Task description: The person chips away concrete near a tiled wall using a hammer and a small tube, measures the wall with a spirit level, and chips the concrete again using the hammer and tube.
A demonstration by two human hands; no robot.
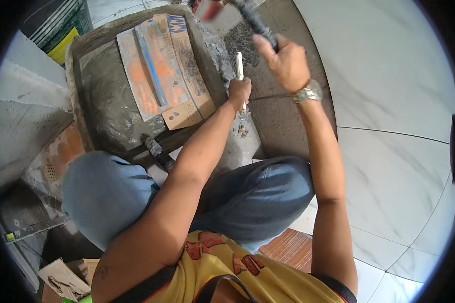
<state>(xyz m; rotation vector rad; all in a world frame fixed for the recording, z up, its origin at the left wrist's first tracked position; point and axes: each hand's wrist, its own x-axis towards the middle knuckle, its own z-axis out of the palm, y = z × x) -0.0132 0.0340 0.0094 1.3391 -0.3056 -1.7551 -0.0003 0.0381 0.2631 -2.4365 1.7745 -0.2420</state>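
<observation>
White bar (239, 62), upper centre, long axis up-frame; left hand (239, 91) wrapped round it; right hand (287, 65), rightward, clenching dark handle (258, 22).

On the right, the floor (389, 174) is covered with big white tiles (384, 76), marked with soft grey streaks and split by thin dark lines; beside them, a brown strip (280, 113) is edged by a curve; on the left, a rough grey wall (30, 96) is seen; near the middle, a reddish-brown patch (288, 247) is striped like wood; the near right tiles are brightly lit.
</observation>
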